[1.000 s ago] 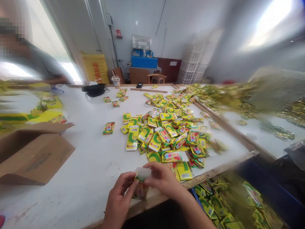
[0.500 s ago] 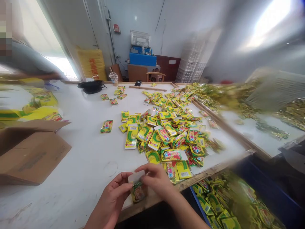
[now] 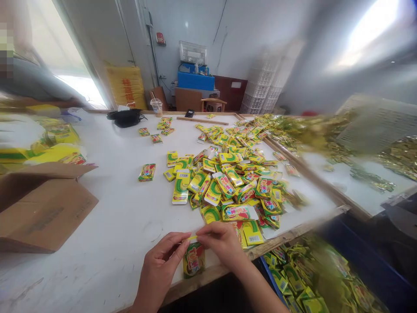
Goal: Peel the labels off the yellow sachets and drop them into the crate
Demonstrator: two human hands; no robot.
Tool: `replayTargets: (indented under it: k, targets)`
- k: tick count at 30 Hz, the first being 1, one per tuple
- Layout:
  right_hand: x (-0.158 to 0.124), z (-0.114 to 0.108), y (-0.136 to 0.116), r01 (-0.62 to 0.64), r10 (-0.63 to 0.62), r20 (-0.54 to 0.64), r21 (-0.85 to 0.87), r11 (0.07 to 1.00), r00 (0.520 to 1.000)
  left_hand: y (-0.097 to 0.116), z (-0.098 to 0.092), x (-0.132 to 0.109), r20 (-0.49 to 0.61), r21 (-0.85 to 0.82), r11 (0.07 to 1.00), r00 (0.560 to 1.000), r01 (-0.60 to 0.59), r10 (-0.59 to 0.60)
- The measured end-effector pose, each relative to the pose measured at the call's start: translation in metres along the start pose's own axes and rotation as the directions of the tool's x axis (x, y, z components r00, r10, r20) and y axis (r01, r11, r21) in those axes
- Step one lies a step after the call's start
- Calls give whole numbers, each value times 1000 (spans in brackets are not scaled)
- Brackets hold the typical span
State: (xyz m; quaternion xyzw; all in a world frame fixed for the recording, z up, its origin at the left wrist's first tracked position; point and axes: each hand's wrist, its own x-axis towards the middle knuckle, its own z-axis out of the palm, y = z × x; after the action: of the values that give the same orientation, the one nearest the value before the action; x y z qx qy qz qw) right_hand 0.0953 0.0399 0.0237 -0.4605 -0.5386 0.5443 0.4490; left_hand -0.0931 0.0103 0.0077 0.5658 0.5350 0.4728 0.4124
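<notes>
At the near edge of the white table (image 3: 120,226), my left hand (image 3: 163,263) and my right hand (image 3: 223,243) both pinch the top end of a small green and yellow printed box (image 3: 194,260). The fingertips of each hand are closed on the box's top flap, one hand at each side. Its front, with large coloured letters, faces me. Just beyond my right hand lies a heap of similar small boxes (image 3: 213,191), tumbled over one another, some with white end flaps sticking out.
An open brown carton (image 3: 61,213) stands at left, near yellow packs (image 3: 65,132). A blue bin (image 3: 273,276) of small boxes is below the table at right. Beyond a wooden strip (image 3: 302,167) lie gold foil packets (image 3: 289,126). A person's sleeve (image 3: 42,80) shows at far left.
The white flap that stood up at the box's top is now folded down between my fingers. The box's printed front shows more plainly, and my hands have shifted slightly right.
</notes>
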Motion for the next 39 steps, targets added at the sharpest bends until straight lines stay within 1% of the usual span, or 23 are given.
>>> replayTargets:
  k: [2,3,5,7,8,10,12,14,18,20,23,25,28,30,31,32,33,34,35,36,37,38,39]
  targets:
    - [-2,-5,-2,106,-104,31,-68,992,994,-2,-5,0,32,95,979,984,-180,178]
    - [-4,-7,-4,166,-162,50,-101,981,986,-3,-7,0,47,131,961,970,-242,238]
    - [-7,-11,-6,265,-255,82,-159,951,963,-3,-10,-3,83,174,942,958,-286,276]
    - [-11,-12,-6,310,-295,103,-198,930,950,-1,-10,-7,100,171,953,966,-251,237]
    - [-13,-11,-6,316,-298,110,-212,925,948,1,-9,-8,90,157,964,975,-216,204]
    - [-16,-9,-4,312,-293,110,-237,920,950,4,-5,-12,30,96,988,993,-121,118]
    - [-18,-7,-3,311,-292,109,-246,918,950,6,-2,-15,-28,50,999,1000,-12,13]
    - [-17,-6,-4,326,-306,120,-230,917,944,6,0,-17,-50,60,998,999,24,-21]
    - [-15,-9,-7,345,-322,143,-180,921,936,4,-1,-18,-4,128,988,996,-91,93]
    - [-17,-11,-5,355,-332,143,-192,915,932,5,-1,-16,25,134,984,993,-117,115]
    - [-23,-8,5,380,-365,106,-227,897,925,8,1,-14,62,137,976,985,-171,163]
    - [-27,-2,13,388,-383,65,-236,891,921,10,3,-14,91,118,971,976,-206,196]
    - [-30,10,15,387,-391,28,-229,893,920,12,3,-16,96,87,977,978,-194,186]
    - [-30,7,6,388,-395,4,-200,900,919,14,4,-16,61,76,985,987,-154,150]
    - [-31,-1,-2,384,-395,-21,-187,904,919,16,6,-14,30,68,991,993,-118,116]
    - [-34,-16,-10,372,-388,-60,-183,910,920,18,10,-9,3,62,995,997,-73,73]
    - [-39,-37,-19,344,-370,-111,-196,918,922,21,16,-3,-11,66,997,999,-39,40]
    - [-47,-63,-27,295,-335,-164,-226,928,928,25,26,7,6,101,994,999,-46,46]
    - [-57,-94,-34,223,-287,-221,-272,936,932,29,39,18,59,156,983,995,-93,85]
    - [-68,-127,-39,131,-229,-282,-328,935,932,34,54,31,142,216,959,978,-184,155]
    - [-81,-160,-43,18,-162,-339,-389,921,927,38,71,45,264,279,906,932,-319,246]
    - [-93,-190,-44,-90,-123,-431,-442,893,894,42,89,59,344,289,873,894,-392,288]
    - [-104,-214,-43,-191,-105,-529,-474,859,842,45,107,72,398,288,850,862,-442,313]
